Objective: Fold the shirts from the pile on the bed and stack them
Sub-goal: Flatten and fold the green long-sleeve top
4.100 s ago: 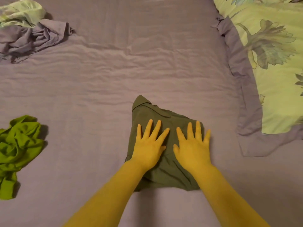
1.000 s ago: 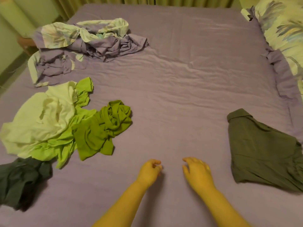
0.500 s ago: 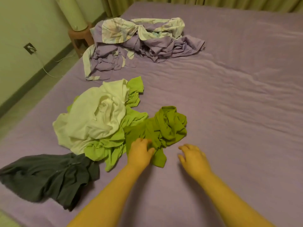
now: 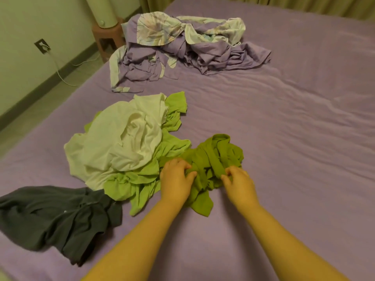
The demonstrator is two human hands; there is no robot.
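Observation:
A crumpled olive-green shirt (image 4: pixel 215 157) lies at the right end of the pile on the purple bed (image 4: pixel 294 138). My left hand (image 4: pixel 175 179) grips its left side with curled fingers. My right hand (image 4: pixel 237 179) pinches a fold on its right side. Left of it lie a lighter green shirt (image 4: pixel 146 179), a white shirt (image 4: pixel 121 142) and a dark grey shirt (image 4: pixel 54 216). The folded dark olive shirt is out of view.
A bundle of purple and floral bedding (image 4: pixel 182 49) sits at the far side of the bed. Beyond the bed's left edge are the floor, a small stool (image 4: pixel 105 37) and a wall socket with a cable (image 4: pixel 42 46).
Both hands left the folded olive shirt and my view swung left to the pile. In the last half second both hands reached forward and took hold of the olive-green shirt.

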